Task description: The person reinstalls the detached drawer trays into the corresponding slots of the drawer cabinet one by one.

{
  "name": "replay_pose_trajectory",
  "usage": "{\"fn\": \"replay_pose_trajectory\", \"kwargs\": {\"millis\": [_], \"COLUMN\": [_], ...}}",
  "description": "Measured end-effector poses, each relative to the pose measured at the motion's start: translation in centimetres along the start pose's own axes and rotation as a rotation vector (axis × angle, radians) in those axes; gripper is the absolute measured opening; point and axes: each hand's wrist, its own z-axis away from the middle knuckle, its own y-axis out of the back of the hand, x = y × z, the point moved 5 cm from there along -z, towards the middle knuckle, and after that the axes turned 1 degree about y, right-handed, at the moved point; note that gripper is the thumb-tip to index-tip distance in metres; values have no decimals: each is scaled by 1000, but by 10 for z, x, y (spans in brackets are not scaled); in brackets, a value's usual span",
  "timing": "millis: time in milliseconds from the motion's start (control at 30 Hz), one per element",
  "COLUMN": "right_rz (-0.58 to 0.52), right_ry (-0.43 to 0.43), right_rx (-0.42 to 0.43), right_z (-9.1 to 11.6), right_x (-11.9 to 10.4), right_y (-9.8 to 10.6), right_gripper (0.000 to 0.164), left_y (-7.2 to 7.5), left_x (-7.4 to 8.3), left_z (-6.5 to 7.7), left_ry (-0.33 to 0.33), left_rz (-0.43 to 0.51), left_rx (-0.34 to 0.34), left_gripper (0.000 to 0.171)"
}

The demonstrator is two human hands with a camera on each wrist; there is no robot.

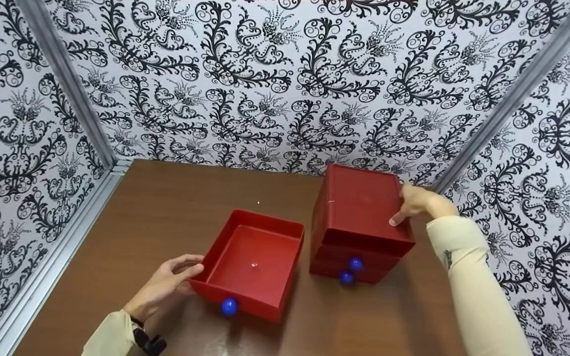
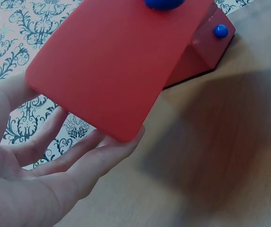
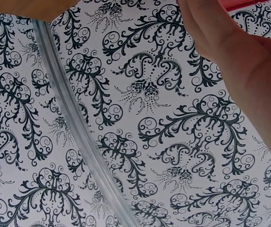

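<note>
My left hand point(image 1: 166, 282) holds a red plastic drawer point(image 1: 250, 267) by its left side, thumb at the rim and fingers underneath. The drawer is raised off the table, open side up, with a blue round knob point(image 1: 229, 306) on its front. To its right stands a red drawer cabinet point(image 1: 364, 202) with two more drawers, each with a blue knob point(image 1: 356, 263). An open slot shows under its top panel. My right hand point(image 1: 421, 201) grips the cabinet's right side, thumb on top; its other fingers are mostly hidden. The right wrist view catches only part of this hand point(image 3: 235, 56).
A brown wooden table point(image 1: 181, 198) lies beneath everything. Behind it and at both sides rise walls point(image 1: 245, 99) with black-and-white scroll patterns. Grey metal posts point(image 1: 67, 84) mark the corners, and a metal rail point(image 1: 57, 267) runs along the left table edge.
</note>
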Motion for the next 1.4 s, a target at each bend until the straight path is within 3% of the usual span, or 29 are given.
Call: {"fn": "replay_pose_trajectory", "kwargs": {"millis": [167,467,1067,1400], "right_rz": [-11,-1,-7,-30], "right_ry": [-4,-3,11,4], "right_rx": [4,-4,-1,-5], "right_z": [1,0,2,3], "right_x": [0,1,0,0], "right_y": [0,-1,0,-1], "right_gripper": [83,86,78,81], "left_y": [-4,-16,-47,-67], "left_x": [4,10,27,41], "left_z": [1,4,6,-3], "left_ry": [-27,-29,-66,-81], "left_rz": [-34,-8,-29,-65], "left_rx": [-65,-203,-356,-402], "left_gripper": [46,41,37,35]}}
